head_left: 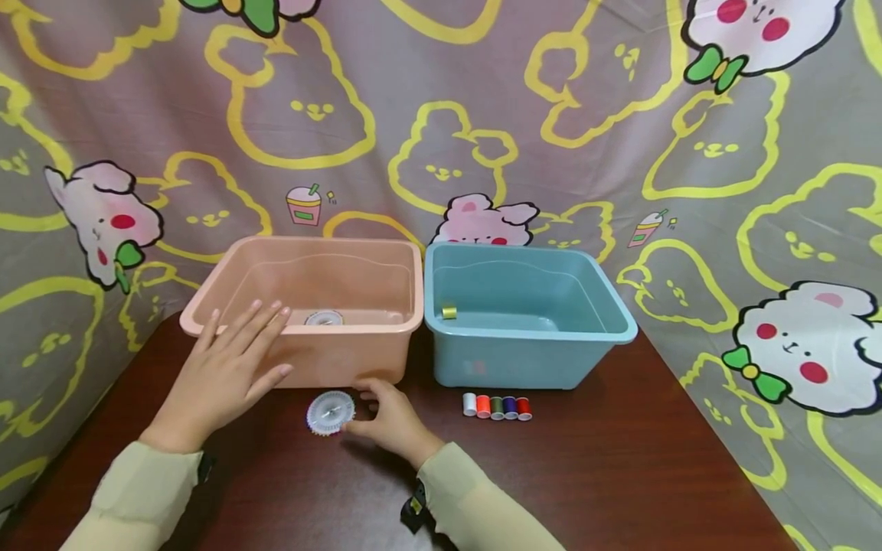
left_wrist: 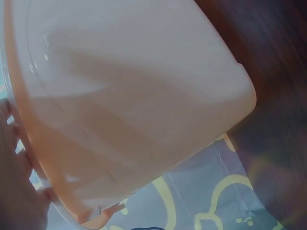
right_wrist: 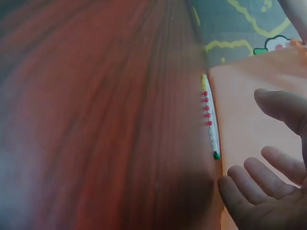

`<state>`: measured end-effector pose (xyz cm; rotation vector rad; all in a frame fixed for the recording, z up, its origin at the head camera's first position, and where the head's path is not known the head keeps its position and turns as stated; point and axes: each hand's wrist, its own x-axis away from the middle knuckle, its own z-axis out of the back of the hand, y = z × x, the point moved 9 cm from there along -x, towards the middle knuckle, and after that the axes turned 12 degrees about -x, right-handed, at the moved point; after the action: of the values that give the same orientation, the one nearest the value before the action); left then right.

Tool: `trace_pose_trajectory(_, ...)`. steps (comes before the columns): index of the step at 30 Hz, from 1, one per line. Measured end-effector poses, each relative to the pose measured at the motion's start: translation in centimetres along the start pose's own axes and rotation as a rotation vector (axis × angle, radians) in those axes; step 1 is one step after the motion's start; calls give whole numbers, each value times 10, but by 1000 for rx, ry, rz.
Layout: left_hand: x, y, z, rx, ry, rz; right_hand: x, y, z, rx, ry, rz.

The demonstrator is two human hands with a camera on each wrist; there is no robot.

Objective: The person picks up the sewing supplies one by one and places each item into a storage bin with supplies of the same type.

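A round wheel of bead-headed pins [head_left: 331, 413] lies flat on the table before the pink bin [head_left: 344, 356]. My right hand [head_left: 393, 421] is just right of it, thumb and fingers spread apart around its right edge. Seen edge-on in the right wrist view, the pin wheel [right_wrist: 210, 117] shows red, yellow and green heads, with a gap between it and my fingers. My left hand [head_left: 230, 367] rests at the pink bin's front rim, fingers straight. Another pin wheel [head_left: 324, 317] is inside that bin, partly hidden by the rim.
A blue bin [head_left: 510, 360] stands right of the pink one, with a yellow thread spool [head_left: 449, 312] inside at its left. Several thread spools [head_left: 497, 408] in white, orange, green, navy and red line up before it. A patterned curtain [head_left: 386, 115] hangs behind the brown table [head_left: 620, 474].
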<state>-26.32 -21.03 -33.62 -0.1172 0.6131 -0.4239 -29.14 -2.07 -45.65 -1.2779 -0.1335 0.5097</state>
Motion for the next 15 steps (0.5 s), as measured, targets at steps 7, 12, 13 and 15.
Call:
trace_pose_trajectory(7, 1, -1, 0, 3, 17, 0, -7, -3, -12, 125, -46, 5)
trace_pose_trajectory(12, 1, -1, -1, 6, 14, 0, -11, -7, -17, 260, -70, 52)
trace_pose_trajectory(13, 0, -1, -2, 7, 12, 1, -12, -7, -18, 277, -76, 55)
trace_pose_trajectory(15, 0, -1, -2, 10, 10, 2, -14, -7, -20, 298, -87, 64)
